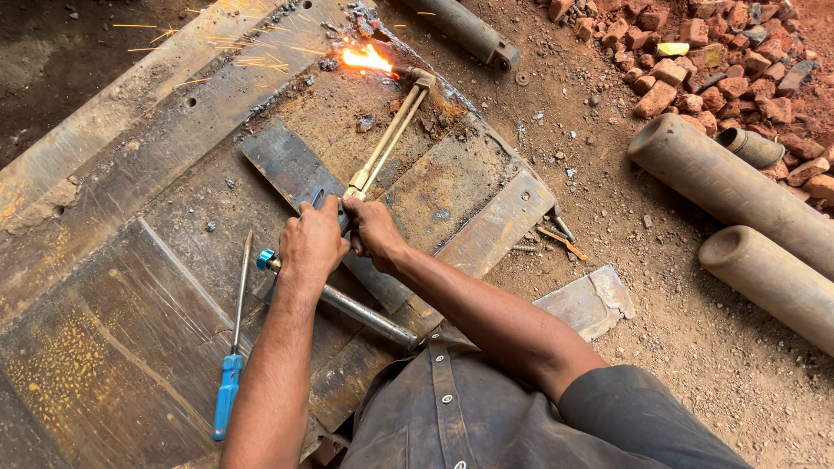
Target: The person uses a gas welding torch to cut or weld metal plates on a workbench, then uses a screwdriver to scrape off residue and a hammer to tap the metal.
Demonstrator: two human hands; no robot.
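Sparks spray from the flame at the tip of a brass cutting torch, which lies across a rusty steel plate. Left hand and right hand are both curled tight around the torch's handle end, touching each other. Left of the torch, a blue-handled screwdriver rests on the plate; right of it, on the dirt, lie two thick pipes.

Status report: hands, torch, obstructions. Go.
Left hand and right hand both gripping cutting torch. Flame on steel plate, sparks flying. Blue screwdriver beside left arm.
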